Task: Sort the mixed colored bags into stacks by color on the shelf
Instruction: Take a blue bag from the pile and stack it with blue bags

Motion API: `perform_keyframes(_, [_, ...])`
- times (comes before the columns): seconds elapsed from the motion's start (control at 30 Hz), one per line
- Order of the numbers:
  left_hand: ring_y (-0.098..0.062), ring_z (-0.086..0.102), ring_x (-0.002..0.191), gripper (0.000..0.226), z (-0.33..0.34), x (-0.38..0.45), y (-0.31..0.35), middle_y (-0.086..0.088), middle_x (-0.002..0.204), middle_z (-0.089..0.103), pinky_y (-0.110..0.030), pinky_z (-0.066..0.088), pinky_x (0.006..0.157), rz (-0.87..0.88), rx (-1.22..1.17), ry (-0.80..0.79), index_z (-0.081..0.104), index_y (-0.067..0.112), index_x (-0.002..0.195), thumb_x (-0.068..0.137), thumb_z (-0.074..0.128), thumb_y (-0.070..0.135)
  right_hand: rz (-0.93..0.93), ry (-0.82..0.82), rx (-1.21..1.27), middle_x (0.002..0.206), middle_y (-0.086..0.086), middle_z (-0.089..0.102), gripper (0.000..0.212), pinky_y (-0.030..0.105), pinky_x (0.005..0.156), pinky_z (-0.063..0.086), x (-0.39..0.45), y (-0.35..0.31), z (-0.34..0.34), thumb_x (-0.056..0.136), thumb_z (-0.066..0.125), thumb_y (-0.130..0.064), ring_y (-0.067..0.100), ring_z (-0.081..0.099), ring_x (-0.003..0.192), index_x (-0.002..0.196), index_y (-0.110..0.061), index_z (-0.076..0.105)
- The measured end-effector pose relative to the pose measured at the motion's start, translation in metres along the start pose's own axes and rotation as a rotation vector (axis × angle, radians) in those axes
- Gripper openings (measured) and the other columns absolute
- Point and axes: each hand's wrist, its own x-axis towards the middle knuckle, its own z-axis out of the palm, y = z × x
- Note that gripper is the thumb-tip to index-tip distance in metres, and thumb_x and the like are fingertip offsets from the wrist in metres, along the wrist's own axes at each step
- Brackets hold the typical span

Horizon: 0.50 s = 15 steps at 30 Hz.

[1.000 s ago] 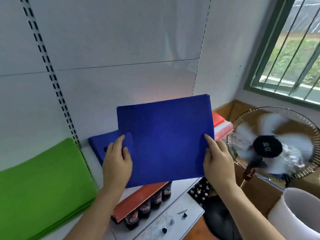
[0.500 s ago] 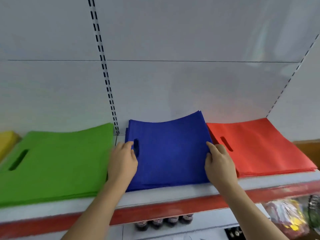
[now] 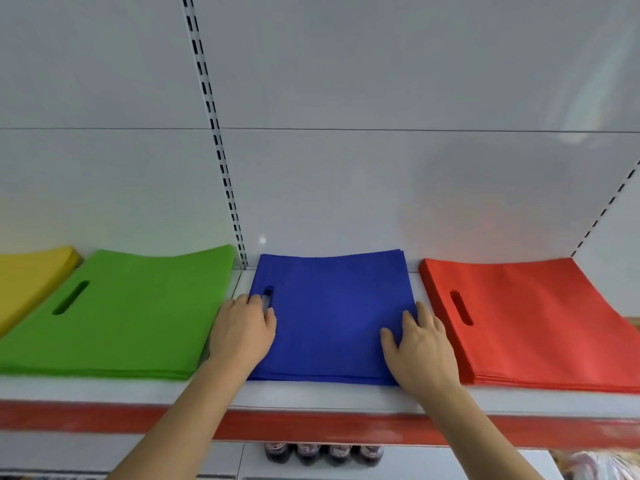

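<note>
I saw both hands resting on the blue stack [image 3: 332, 317], which lay flat on the white shelf [image 3: 311, 398] between the green stack [image 3: 131, 313] and the red stack [image 3: 533, 323], apart from each. My left hand [image 3: 242, 332] sat at the stack's left edge, its fingers [image 3: 254, 301] reaching up beside the handle slot [image 3: 268, 292]; whether they curled under the edge or only pressed on it, I could not tell. My right hand [image 3: 422, 351] lay flat at the right side, fingers spread and relaxed, gripping nothing. A yellow stack [image 3: 31, 275] showed at the far left, just beside the green one. Dark bottles [image 3: 322, 453] stood below the shelf's red front strip [image 3: 311, 427].
</note>
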Motion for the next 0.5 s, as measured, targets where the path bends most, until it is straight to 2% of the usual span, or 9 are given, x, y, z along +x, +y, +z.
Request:
perform_keyframes(0.1, [-0.022, 0.061, 0.091, 0.036, -0.002, -0.001, 0.001, -0.002, 0.102, 0.069, -0.036, 0.051, 0.083, 0.004, 0.035, -0.03, 0.068, 0.014, 0.112, 0.105, 0.045, 0.042, -0.032, -0.06, -0.028, 0.172, 0.014, 0.022, 0.075, 0.038, 0.126, 0.028, -0.001, -0.005, -0.001, 0.105, 0.034, -0.063, 0.031, 0.029, 0.154, 0.159, -0.011, 0.039])
perform_keyframes(0.2, [-0.021, 0.061, 0.096, 0.037, -0.005, 0.0, 0.002, -0.002, 0.107, 0.069, -0.035, 0.05, 0.086, 0.0, 0.051, -0.066, 0.066, 0.015, 0.116, 0.106, 0.043, 0.042, -0.046, -0.063, -0.027, 0.172, 0.014, 0.022, 0.076, 0.038, 0.126, 0.028, -0.001, -0.006, -0.004, 0.105, 0.033, -0.063, 0.03, 0.028, 0.155, 0.16, -0.01, 0.036])
perform_keyframes(0.37, [-0.029, 0.052, 0.125, 0.043, -0.018, -0.008, 0.003, -0.008, 0.133, 0.062, -0.041, 0.046, 0.105, 0.004, 0.014, 0.075, 0.064, 0.01, 0.132, 0.103, 0.052, 0.038, -0.089, 0.025, -0.062, 0.174, 0.015, 0.014, 0.079, 0.04, 0.131, 0.018, -0.002, -0.013, -0.012, 0.106, 0.03, -0.064, 0.031, 0.01, 0.161, 0.165, -0.013, 0.027])
perform_keyframes(0.5, [-0.036, 0.039, 0.146, 0.054, -0.036, -0.027, -0.01, -0.014, 0.156, 0.049, -0.05, 0.035, 0.12, 0.006, -0.026, 0.153, 0.056, 0.008, 0.147, 0.103, 0.052, 0.04, -0.17, 0.073, -0.018, 0.176, 0.012, 0.011, 0.079, 0.043, 0.131, 0.017, -0.014, -0.04, -0.013, 0.105, 0.031, -0.066, 0.03, 0.002, 0.163, 0.166, -0.017, 0.025])
